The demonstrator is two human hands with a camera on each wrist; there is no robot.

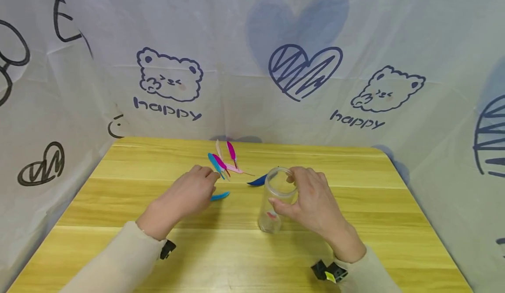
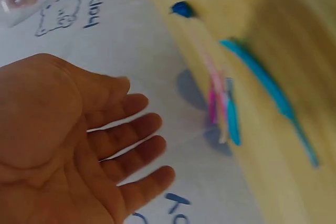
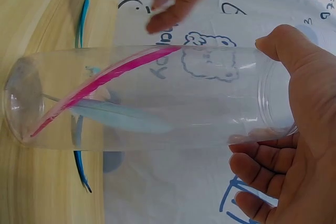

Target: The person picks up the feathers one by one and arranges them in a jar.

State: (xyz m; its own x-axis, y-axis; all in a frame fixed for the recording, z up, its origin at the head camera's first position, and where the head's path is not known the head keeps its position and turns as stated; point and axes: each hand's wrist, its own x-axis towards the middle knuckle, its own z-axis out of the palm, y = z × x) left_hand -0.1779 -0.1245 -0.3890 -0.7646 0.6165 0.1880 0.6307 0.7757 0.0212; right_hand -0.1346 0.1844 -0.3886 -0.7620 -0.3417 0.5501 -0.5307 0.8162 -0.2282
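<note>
Your right hand [image 1: 313, 196] grips the clear jar [image 3: 163, 97] near its mouth; your left hand [image 1: 191, 192] (empty, fingers relaxed) is beside the light-blue feather [image 1: 220, 196] on the worktop [image 1: 221, 258]. If your grip loosens, the jar could tip.

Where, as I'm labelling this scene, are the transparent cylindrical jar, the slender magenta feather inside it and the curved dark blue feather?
Transparent cylindrical jar [image 3: 205, 98]: right wrist view, on its side wall.
Slender magenta feather [image 3: 107, 77]: right wrist view, midway along its vane.
Curved dark blue feather [image 1: 258, 181]: head view, on its visible vane.
</note>
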